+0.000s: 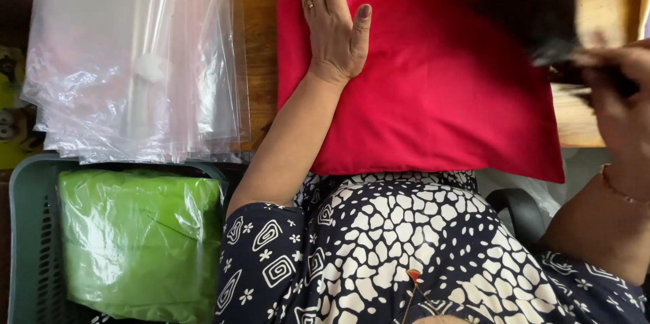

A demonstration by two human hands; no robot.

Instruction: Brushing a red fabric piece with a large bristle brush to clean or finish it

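Head view looks straight down on a red fabric piece (433,87), cushion-cover-like, that fills the upper middle of the frame and lies spread over a wooden table (261,46), its near edge hanging off the table towards the person's lap. The left hand (333,29) lies flat on the upper left part of the cloth, fingers stretched out and together, palm down, pinning it without gripping anything. The right hand (619,94), at the right edge of the frame, is blurred by motion; it seems closed around the handle of a dark brush (521,6) whose bristly head sweeps over the cloth's upper right corner, though the blur keeps the grip from being read with certainty. Only the left palm holds the cloth, so a hard stroke could drag the unpinned right side into folds or pull the hanging edge off the table; a stroke that runs wide could also carry the brush off the cloth onto the bare wood. In the upper left lies a stack of clear plastic bags (135,60), just beside the cloth, and a wide sweep could shift them. Below them, at lower left, a grey-green plastic basket (27,243) holds a green bagged bundle (135,243).
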